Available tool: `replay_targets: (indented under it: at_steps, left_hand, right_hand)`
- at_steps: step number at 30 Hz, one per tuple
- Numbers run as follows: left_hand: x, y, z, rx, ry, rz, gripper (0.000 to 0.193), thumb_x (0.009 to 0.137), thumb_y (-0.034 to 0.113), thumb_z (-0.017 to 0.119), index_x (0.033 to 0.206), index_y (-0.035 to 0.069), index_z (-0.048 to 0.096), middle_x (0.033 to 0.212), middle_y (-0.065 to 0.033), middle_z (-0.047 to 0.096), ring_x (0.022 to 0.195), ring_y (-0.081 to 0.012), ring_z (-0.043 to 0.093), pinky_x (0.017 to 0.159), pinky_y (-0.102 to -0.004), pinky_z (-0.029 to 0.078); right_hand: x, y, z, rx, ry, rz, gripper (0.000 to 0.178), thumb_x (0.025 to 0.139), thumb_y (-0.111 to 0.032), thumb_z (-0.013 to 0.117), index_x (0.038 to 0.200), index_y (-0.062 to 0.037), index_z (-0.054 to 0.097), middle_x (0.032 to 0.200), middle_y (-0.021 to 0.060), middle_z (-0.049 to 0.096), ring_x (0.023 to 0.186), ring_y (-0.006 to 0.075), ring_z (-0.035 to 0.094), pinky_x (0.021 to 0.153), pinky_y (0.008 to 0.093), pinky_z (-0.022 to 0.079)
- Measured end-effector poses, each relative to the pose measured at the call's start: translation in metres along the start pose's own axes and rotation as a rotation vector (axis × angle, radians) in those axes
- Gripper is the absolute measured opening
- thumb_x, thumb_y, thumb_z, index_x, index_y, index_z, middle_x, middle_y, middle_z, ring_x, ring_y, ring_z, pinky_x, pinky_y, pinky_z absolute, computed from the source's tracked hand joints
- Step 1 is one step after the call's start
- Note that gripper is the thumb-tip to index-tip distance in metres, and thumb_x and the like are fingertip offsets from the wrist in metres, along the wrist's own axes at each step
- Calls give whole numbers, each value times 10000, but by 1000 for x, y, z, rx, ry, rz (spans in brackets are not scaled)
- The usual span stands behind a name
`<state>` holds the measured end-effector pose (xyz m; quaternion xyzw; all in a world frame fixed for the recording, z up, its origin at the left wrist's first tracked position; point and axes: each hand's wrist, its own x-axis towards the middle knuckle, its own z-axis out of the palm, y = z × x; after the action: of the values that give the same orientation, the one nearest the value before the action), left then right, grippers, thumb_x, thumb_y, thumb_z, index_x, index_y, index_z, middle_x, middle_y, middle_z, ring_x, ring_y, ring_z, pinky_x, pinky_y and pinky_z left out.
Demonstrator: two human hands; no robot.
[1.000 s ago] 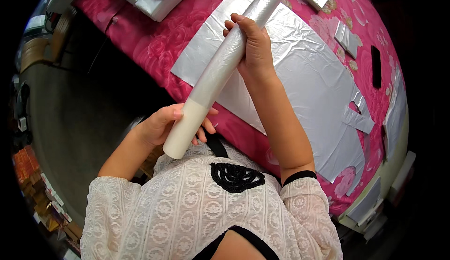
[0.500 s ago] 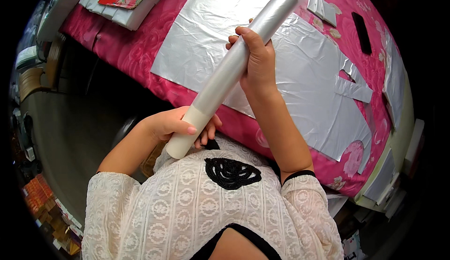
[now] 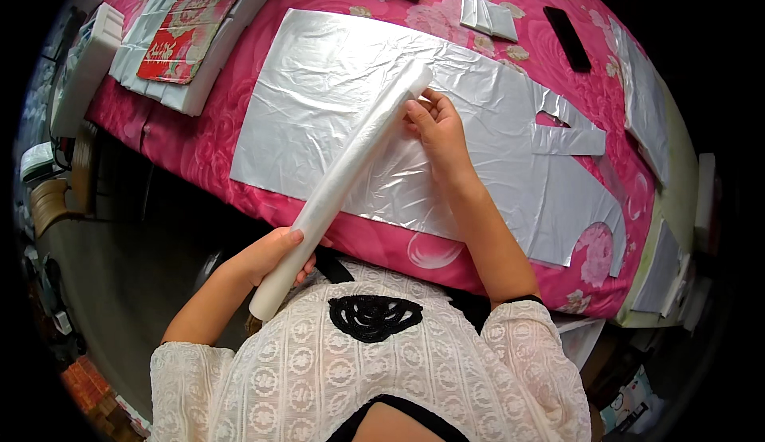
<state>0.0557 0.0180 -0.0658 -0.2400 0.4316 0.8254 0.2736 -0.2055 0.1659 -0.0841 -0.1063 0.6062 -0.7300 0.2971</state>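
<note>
A long roll of translucent whitish plastic film [image 3: 339, 179] slants across in front of me, above the table's near edge. My left hand [image 3: 277, 254] is wrapped round its lower end, close to my body. At the upper end, the thumb and curled fingers of my right hand [image 3: 438, 127] close on the film's edge; the exact hold is partly hidden. Beneath the roll, a silvery plastic vest-type bag [image 3: 486, 171] lies spread flat and creased. Its handle loops point to the right.
A pink flowered cloth [image 3: 191, 151] covers the table. At the far left are stacked white packs [image 3: 195, 95] with a red printed sheet [image 3: 187, 32]. Folded bags [image 3: 488, 17] and a black phone [image 3: 567, 40] lie beyond the spread bag. Flat plastic sheets [image 3: 641, 99] are at the right.
The roll has come down and left, its upper end now over the spread bag. My right hand has shifted from the roll's middle to its upper end. My left hand still grips the lower end.
</note>
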Motion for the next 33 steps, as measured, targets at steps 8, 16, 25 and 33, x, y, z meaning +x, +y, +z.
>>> replay_targets:
  at_steps: [8, 16, 25, 33]
  left_hand:
    - [-4, -15, 5, 105, 104, -24, 613, 787, 516, 648, 1131, 35, 486, 825, -60, 579, 611, -96, 534, 559, -247, 483]
    - [-5, -14, 5, 132, 101, -35, 559, 808, 468, 633, 1128, 41, 469, 878, -69, 598, 622, -96, 534, 569, -250, 485]
    - [-2, -18, 7, 197, 113, 28, 539, 816, 465, 626, 1119, 42, 485, 852, -67, 589, 643, -111, 555, 581, -266, 490]
    - [-12, -26, -5, 283, 82, -61, 613, 811, 479, 636, 1206, 32, 493, 941, -71, 599, 788, -129, 578, 717, -292, 498]
  right_hand:
    - [20, -32, -48, -362, -5, -88, 265, 882, -257, 598, 1018, -30, 627, 916, 35, 645, 764, 78, 563, 647, 206, 448]
    - [38, -32, -39, -503, -263, 64, 338, 844, -335, 652, 966, -22, 623, 832, -9, 592, 661, 56, 525, 621, 200, 421]
    - [44, -44, -49, -490, -381, 189, 172, 834, -196, 672, 833, -30, 628, 734, -24, 582, 647, 48, 509, 586, 197, 413]
    - [78, -55, -176, -697, 146, -107, 173, 811, -163, 664, 836, 8, 655, 685, -15, 600, 590, 47, 498, 543, 205, 399]
